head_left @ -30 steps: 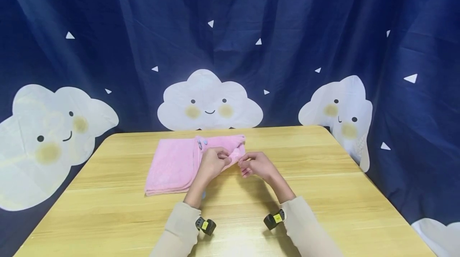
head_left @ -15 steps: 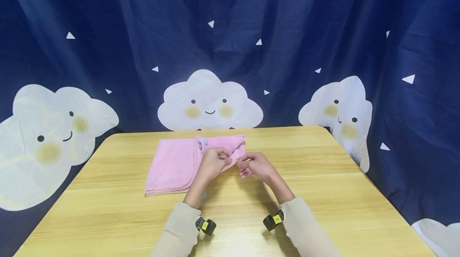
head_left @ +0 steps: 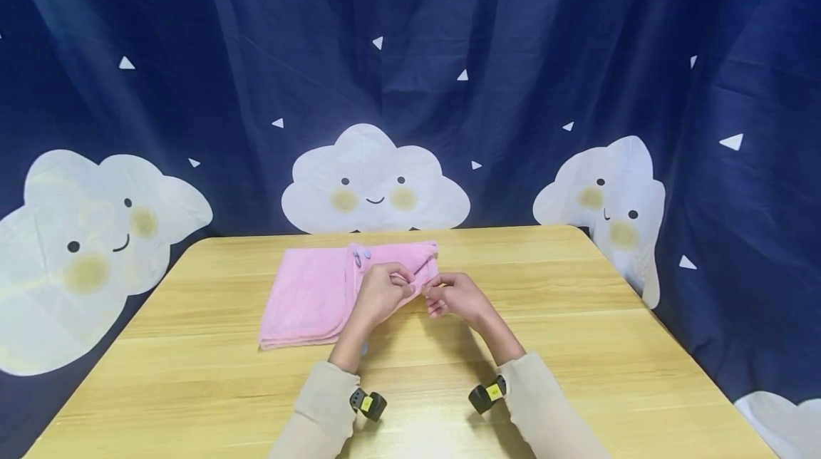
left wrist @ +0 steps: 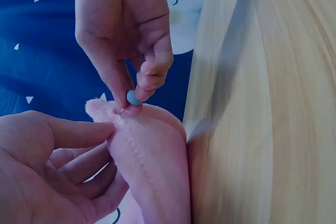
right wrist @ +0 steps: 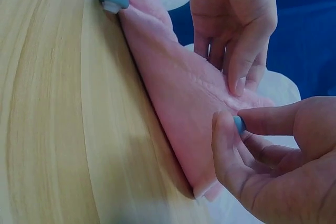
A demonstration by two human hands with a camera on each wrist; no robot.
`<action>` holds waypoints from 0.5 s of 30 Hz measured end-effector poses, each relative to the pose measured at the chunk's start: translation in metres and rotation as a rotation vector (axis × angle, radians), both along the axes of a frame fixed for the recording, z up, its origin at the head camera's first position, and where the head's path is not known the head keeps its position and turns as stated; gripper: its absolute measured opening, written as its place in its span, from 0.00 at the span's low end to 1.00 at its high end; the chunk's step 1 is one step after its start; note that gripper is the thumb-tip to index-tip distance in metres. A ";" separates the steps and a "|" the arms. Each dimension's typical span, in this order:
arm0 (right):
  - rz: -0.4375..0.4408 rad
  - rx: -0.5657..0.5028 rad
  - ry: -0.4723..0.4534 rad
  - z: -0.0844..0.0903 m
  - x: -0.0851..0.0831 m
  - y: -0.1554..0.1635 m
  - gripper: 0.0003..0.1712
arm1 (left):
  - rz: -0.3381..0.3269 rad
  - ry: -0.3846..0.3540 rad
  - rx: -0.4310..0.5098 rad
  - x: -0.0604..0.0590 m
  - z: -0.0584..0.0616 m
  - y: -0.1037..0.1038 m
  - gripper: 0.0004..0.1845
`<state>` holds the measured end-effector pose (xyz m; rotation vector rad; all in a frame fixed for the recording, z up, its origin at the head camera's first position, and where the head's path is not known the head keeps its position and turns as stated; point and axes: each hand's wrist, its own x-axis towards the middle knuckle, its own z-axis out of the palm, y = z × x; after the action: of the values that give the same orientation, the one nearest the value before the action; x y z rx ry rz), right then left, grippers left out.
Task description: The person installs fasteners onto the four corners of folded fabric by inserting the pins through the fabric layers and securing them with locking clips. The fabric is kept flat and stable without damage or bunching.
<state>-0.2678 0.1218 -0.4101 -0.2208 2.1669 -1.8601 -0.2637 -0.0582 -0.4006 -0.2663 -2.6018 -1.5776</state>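
A pink plush cloth [head_left: 311,291] lies folded on the table, its right end lifted at a corner. My left hand [head_left: 383,293] pinches the cloth edge between thumb and finger. Right beside it, my right hand [head_left: 460,296] pinches a blue-headed pin [left wrist: 134,97]. In the left wrist view the pin's thin metal shaft meets the cloth's seam close to my left fingertips. The right wrist view shows the blue head [right wrist: 239,124] between thumb and forefinger, the shaft hidden there.
A blue mushroom-shaped piece with a white stem [right wrist: 114,1] sits on the wooden table [head_left: 577,345] near the cloth. Small blue pieces [head_left: 367,254] lie on the cloth's far part. Behind the table hangs a dark blue curtain [head_left: 410,88] with cloud prints.
The cloth edge between my hands has shifted slightly, and my left fingertips sit a little closer to the right hand. Otherwise both arms stay almost still.
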 end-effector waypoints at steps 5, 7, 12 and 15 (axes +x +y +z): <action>0.016 -0.019 -0.023 0.003 0.002 0.000 0.16 | -0.005 0.017 0.007 0.001 -0.001 0.000 0.05; 0.031 -0.035 -0.040 0.003 0.002 0.001 0.19 | -0.007 0.040 -0.005 0.001 -0.001 0.000 0.06; 0.060 -0.064 -0.065 0.000 -0.001 0.003 0.32 | -0.008 0.103 -0.052 0.002 0.000 0.002 0.09; 0.050 -0.067 -0.074 -0.001 -0.001 0.002 0.32 | -0.011 0.128 -0.081 0.002 0.000 0.003 0.09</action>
<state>-0.2692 0.1239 -0.4111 -0.2135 2.0341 -1.8846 -0.2619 -0.0548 -0.4006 -0.3747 -2.5730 -1.4101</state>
